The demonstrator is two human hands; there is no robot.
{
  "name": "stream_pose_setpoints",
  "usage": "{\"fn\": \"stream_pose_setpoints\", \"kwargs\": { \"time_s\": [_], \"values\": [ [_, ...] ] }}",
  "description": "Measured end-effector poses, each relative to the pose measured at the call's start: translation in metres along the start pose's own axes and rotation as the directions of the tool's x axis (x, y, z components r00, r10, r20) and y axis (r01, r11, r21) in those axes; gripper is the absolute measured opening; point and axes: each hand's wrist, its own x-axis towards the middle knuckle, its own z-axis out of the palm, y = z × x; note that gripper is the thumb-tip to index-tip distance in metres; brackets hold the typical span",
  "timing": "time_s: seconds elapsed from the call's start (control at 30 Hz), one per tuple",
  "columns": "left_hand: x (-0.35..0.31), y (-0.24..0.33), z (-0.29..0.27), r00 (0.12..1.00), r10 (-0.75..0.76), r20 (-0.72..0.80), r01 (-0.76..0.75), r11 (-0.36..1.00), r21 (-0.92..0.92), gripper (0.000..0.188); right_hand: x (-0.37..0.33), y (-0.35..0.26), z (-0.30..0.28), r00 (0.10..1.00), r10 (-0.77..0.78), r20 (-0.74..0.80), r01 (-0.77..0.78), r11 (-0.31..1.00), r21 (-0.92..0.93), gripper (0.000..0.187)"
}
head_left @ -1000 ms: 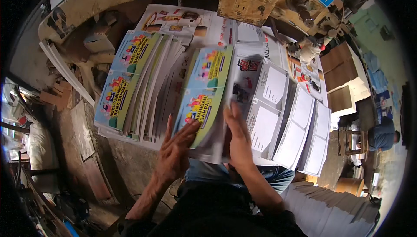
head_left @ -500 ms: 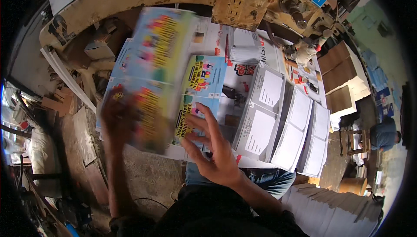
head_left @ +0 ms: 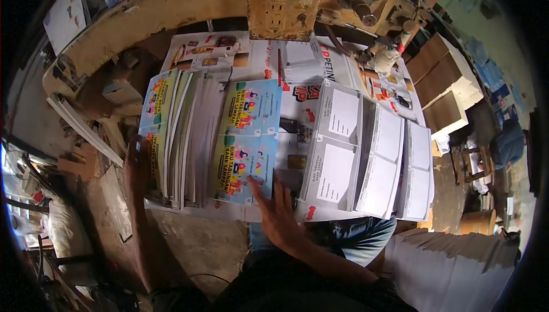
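A thick bundle of printed booklet sheets [head_left: 186, 140] stands fanned at the left of the table, page edges up, its outer cover sheet blue and yellow. My left hand [head_left: 135, 160] rests against that bundle's left side; its fingers are in shadow and mostly hidden. Right of the bundle lies a pile of blue cover sheets [head_left: 246, 146] with cartoon figures and two covers per sheet. My right hand [head_left: 283, 212] has its fingers apart, the index finger touching the lower edge of the top cover sheet and nothing held.
To the right, stacks of grey-and-white printed sheets [head_left: 331, 146] and white form sheets [head_left: 382, 160] overlap in a row. A metal switch box [head_left: 283, 6] on a machine beam overhangs the far edge. Tall paper stacks [head_left: 452, 266] stand at lower right; a person [head_left: 507, 146] is farther off.
The blue-and-yellow bundle, blurred and lifted in my left hand earlier, now stands on the table at left. My right hand has shifted down and right over the cover sheets. The view has turned slightly.
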Motion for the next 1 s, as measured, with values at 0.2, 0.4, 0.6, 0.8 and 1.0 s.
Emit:
{"fn": "stream_pose_setpoints", "kwargs": {
  "time_s": [0.2,0.4,0.6,0.8,1.0],
  "values": [
    [0.02,-0.012,-0.018,0.982,0.072,0.177,-0.059,0.995,-0.077,0.053,0.056,-0.006,0.027,0.963,-0.057,-0.265,0.019,0.99,-0.14,0.084],
    [0.036,0.004,-0.021,0.906,-0.085,0.414,0.057,0.995,0.08,0.058,0.151,0.013,0.042,0.95,-0.009,-0.313,-0.047,0.984,-0.169,0.071],
    [0.043,0.0,-0.005,0.853,0.176,0.491,-0.189,0.982,-0.023,0.048,0.232,0.047,0.017,0.933,0.125,-0.336,-0.147,0.988,-0.04,0.075],
    [0.029,0.033,-0.012,0.876,-0.082,0.475,0.063,0.996,0.056,0.055,0.184,-0.024,0.032,0.808,0.075,-0.584,0.058,0.977,0.205,0.065],
    [0.025,0.035,-0.008,0.902,-0.192,0.386,0.227,0.973,-0.047,0.054,0.133,-0.062,0.08,0.991,0.112,-0.07,-0.032,0.717,0.696,0.083]
  ]
}}
